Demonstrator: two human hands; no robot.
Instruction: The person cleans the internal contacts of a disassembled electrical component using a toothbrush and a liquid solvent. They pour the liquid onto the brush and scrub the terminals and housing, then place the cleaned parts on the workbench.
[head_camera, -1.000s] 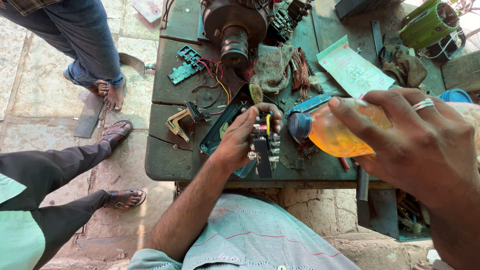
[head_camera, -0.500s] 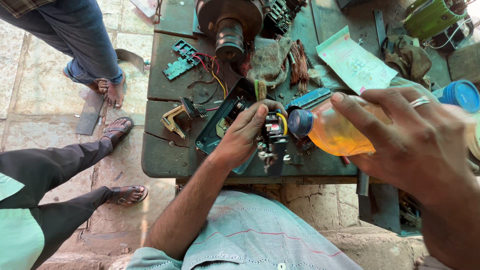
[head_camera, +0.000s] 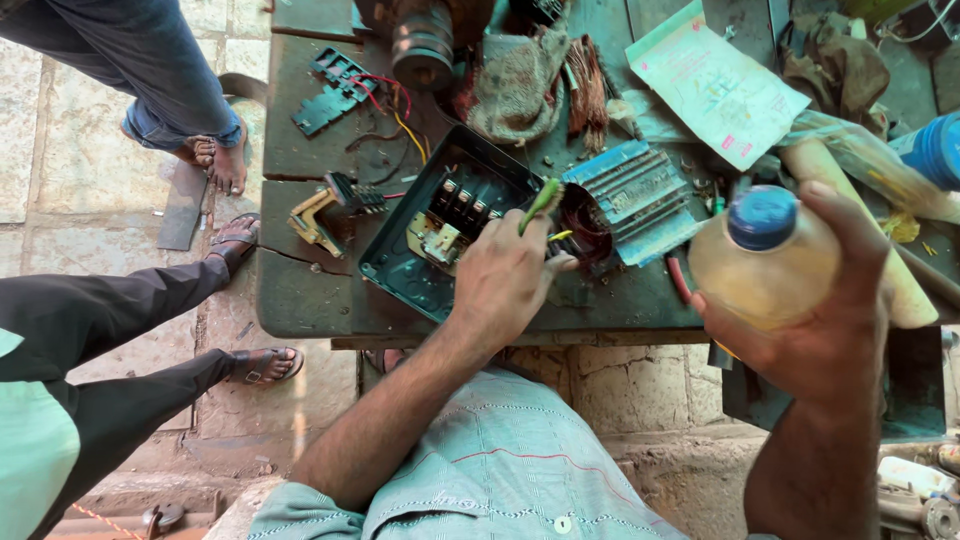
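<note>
Over the worn green workbench (head_camera: 300, 300), the person's left hand (head_camera: 505, 285) comes in from about 6 o'clock, forearm running up from the striped shirt, knuckles up and wrist bent a bit. It's clenched around a green-handled tool (head_camera: 540, 203) that sticks out toward 12 o'clock, right at the edge of an open green switch box (head_camera: 440, 225). Can't make out the tool's working end, the hand hides it.

The right hand (head_camera: 815, 320) sits off at 3 o'clock, held up close to the camera, fingers wrapped around a plastic bottle of yellowish liquid (head_camera: 765, 270) with a blue cap (head_camera: 762, 215). Bottle is tipped so the cap faces us, cap on.

Compared with half a second back: the left hand was gripping a small black component with coloured wires, and now that's out of its grip and the green tool is there instead. The bottle was lying sideways with its cap pointing at the left hand, almost touching; now it's swung up and well apart from it. The box also shows a lot more of its insides, with contacts visible, since the hand no longer covers it.

Around the box: a blue ribbed cover (head_camera: 635, 200) just beside it at 2 o'clock, a dirty rag (head_camera: 515, 85) at 12, a printed paper sheet (head_camera: 715, 85) further at 1. Someone else's sandalled feet (head_camera: 235, 235) stand on the stone floor off at 9 o'clock.
</note>
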